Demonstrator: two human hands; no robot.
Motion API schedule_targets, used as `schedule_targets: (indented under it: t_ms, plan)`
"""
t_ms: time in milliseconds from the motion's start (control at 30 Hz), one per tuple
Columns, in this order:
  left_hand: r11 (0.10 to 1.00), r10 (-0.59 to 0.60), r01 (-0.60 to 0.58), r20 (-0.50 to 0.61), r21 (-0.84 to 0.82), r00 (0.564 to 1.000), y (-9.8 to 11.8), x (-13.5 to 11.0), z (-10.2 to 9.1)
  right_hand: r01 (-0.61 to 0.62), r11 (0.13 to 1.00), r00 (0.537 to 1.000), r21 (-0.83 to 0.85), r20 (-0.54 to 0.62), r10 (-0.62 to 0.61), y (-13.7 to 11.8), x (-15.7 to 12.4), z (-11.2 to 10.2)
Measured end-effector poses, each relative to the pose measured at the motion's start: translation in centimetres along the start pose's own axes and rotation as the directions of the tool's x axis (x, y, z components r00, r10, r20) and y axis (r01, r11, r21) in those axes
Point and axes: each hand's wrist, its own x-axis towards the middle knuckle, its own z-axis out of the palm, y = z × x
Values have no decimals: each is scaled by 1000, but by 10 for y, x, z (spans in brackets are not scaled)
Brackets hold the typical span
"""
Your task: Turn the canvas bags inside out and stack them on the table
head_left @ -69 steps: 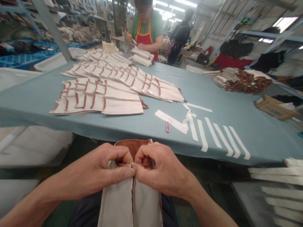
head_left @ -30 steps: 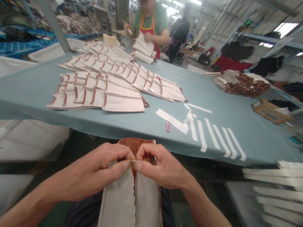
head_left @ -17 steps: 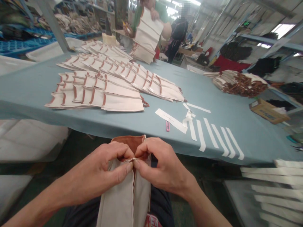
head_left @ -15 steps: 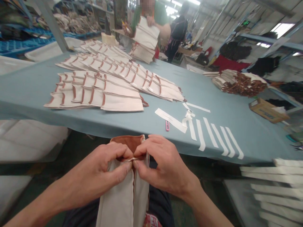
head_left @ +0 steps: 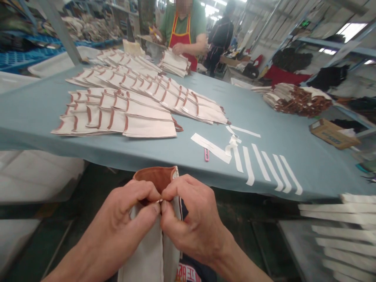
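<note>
Over my lap hangs a cream fabric piece (head_left: 143, 244), sewn like a pouch, with a brown inside showing at its open top. My left hand (head_left: 129, 219) pinches the top edge at the seam between thumb and forefinger. Right beside it, my right hand (head_left: 194, 215) pinches the same edge, and the fingertips of both hands nearly touch. A small whitish bit of edge or thread shows between them; I cannot make out which. Below, the seam runs straight down the front of the piece.
On the blue-covered table (head_left: 147, 150) lie rows of cream pieces with brown edging (head_left: 149, 125), white strips (head_left: 249, 166) and a pink thread snipper (head_left: 206, 154). A brown-edged bundle (head_left: 296, 100) and a cardboard box (head_left: 333, 134) stand right. A co-worker (head_left: 185, 35) stands across the table.
Both my hands keep their pinch on the top edge and have shifted slightly left in view. Across the table, the co-worker has lowered the raised cream pieces onto the stack.
</note>
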Motion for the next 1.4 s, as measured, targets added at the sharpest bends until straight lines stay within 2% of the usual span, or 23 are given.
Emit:
schedule_targets:
  t_ms: [100,200,300,400,500,600,667,733,800,900,1000,1133,1267,1400]
  plan:
    - [946,-181,202,104,-252,978,-4,3,5,-128,990,992,66,32,126,-1,-1,1]
    - [841,-228,305,220,-447,949,-14,8,11,-338,918,936,208,179,304,5,-1,-2]
    - [805,-216,345,303,-483,928,-24,10,13,-437,848,886,300,302,350,16,0,-5]
    - [884,-153,284,345,-372,926,-27,14,5,-360,894,908,267,318,271,25,1,-10]
    - [965,-89,184,424,-188,901,-21,23,-11,-164,963,953,213,285,99,28,8,-16]
    - [999,-6,28,465,-40,885,-12,32,-25,-14,978,956,209,291,-49,29,17,-21]
    - [998,25,-49,465,39,885,-8,34,-30,30,978,948,209,304,-94,29,20,-20]
    - [994,19,-68,460,91,888,-8,35,-31,18,979,950,203,302,-80,29,18,-16]
    - [991,6,-64,431,119,903,-9,33,-30,-39,981,967,192,255,-12,28,12,-10]
    - [990,-12,-40,359,137,933,-12,28,-28,-186,966,976,181,148,161,21,2,-1]
    - [990,-32,-10,296,139,955,-15,21,-26,-341,916,934,212,183,306,12,-2,4]
    - [998,-3,-11,212,63,977,-17,10,-22,-437,852,896,288,229,382,-1,-1,7]
    - [990,-128,132,86,-42,988,-12,-4,-17,-538,723,842,432,243,482,-10,-8,21]
    - [975,-204,207,45,-77,978,-9,-11,-18,-577,615,809,537,270,523,-11,-22,38]
